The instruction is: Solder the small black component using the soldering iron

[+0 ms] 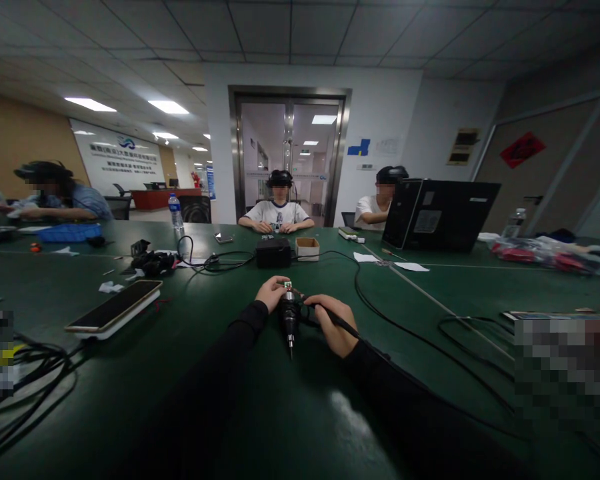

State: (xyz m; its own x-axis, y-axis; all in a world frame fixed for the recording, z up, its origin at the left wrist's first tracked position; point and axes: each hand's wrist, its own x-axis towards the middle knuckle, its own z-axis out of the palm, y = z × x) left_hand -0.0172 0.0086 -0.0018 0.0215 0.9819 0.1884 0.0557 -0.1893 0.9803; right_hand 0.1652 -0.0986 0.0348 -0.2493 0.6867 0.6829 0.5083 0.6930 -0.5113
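"Glass doors (289, 160) fill the upper middle of the frame, with a green tabletop (195, 300) spread out below. Where's the work?"

"Right at the centre. A small green board (288, 285) sits at the fingertips of the left grip (271, 294)."

"Held firmly?"

"Fingers and thumb look closed on its edge, though it's tiny at this size."

"And the right grip (336, 325)?"

"Clamped around a slim black tool (341, 317), its front end pointing up and left, near the board. Its cable runs back along the dark sleeve (405, 393)."

"What's that between the hands?"

"One black pointed device (290, 312), metal tip toward the bottom of the frame, its upper end just below the board."

"Anything beyond?"

"A black box (274, 253) beside a small lidless carton (307, 250), then a seated co-worker (279, 212) in a white shirt."
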